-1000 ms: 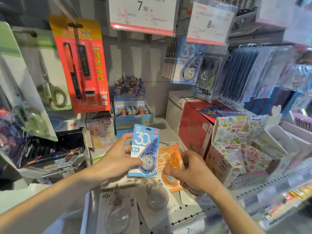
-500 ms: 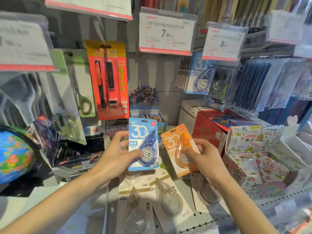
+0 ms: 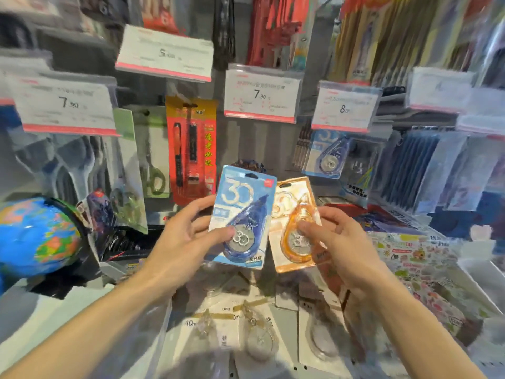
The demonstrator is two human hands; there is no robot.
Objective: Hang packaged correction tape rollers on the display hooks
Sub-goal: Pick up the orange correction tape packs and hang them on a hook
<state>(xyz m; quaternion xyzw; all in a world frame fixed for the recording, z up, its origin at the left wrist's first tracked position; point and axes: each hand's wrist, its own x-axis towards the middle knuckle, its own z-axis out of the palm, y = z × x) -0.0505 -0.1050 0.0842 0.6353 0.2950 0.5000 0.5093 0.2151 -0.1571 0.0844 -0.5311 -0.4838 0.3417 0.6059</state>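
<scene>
My left hand [image 3: 183, 236] grips a blue correction tape pack [image 3: 241, 212] by its left edge, thumb on the roller. My right hand [image 3: 338, 242] holds an orange correction tape pack [image 3: 293, 212] just to the right, partly behind the blue one. Both packs are upright in front of the display wall, below the 7.90 price tag [image 3: 261, 94]. More blue correction tape packs [image 3: 326, 154] hang on a hook up to the right under the 8.00 tag [image 3: 345, 108]. Several clear correction tape packs [image 3: 257, 332] lie flat on the shelf below my hands.
A red pen pack [image 3: 191, 149] and scissors [image 3: 153, 170] hang at the left of centre. A globe [image 3: 38, 236] stands at the far left. Patterned boxes [image 3: 415, 258] fill the right shelf. Blue sleeves [image 3: 426, 170] hang at right.
Both hands have lifted the two packs higher toward the hooks and brought them closer together. The view has tilted upward, showing more price tags.
</scene>
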